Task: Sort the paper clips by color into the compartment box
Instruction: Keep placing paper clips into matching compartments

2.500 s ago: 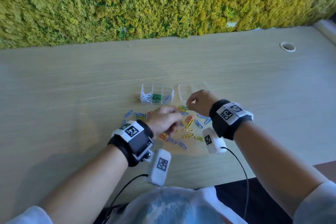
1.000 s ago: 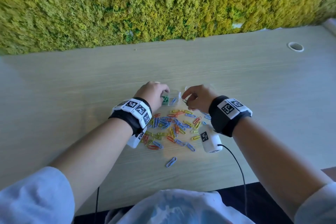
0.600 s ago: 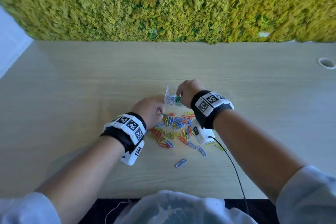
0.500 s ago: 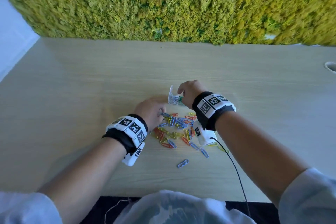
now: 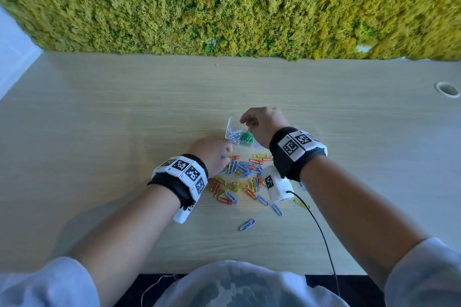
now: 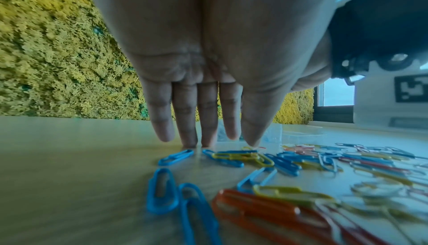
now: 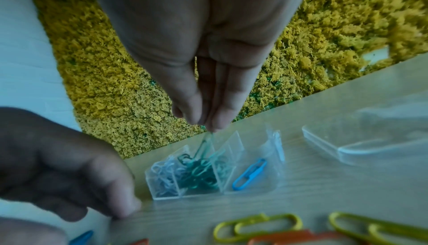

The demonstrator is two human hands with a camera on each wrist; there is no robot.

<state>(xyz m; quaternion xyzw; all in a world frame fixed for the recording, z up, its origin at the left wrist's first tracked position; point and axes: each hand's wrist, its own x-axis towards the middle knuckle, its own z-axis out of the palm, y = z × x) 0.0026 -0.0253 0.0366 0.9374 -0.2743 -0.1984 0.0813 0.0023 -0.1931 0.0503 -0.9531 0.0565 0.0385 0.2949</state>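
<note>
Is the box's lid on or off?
Off. The box stands open-topped with clips in its compartments, and the clear lid lies on the desk to its right.

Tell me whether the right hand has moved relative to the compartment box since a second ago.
Yes. The right hand was just right of the compartment box; it is now over the box, pinching a green clip above the middle compartment.
</note>
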